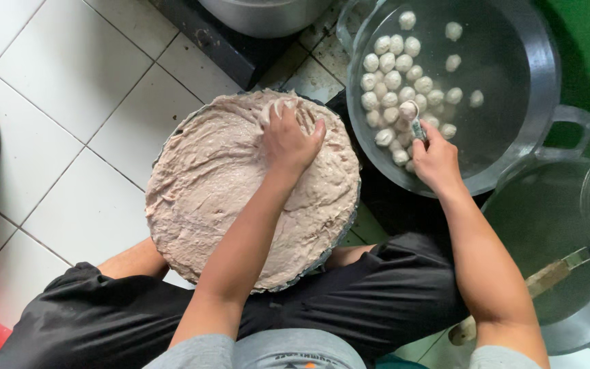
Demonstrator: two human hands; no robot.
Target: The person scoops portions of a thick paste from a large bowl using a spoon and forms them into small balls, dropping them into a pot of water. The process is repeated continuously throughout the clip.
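You sit on a floor point(90, 89) of glossy white square tiles with dark grout lines, a wide round basin point(172, 137) of pale pinkish-grey paste point(206, 184), thick, wet and lumpy, held between your knees. Your left hand point(289, 140) presses into the far side of that paste, fingers curled shut around a lump of it, while to the right of the basin your right hand point(435, 160) is closed on a small metal spoon point(416, 126) carrying one ball. The spoon hangs over a smooth grey metal pot point(541, 82) of clear water where small, round, off-white balls point(394, 82) cluster on the side nearest the basin, and another metal pot point(582, 321) stands beside your right forearm.
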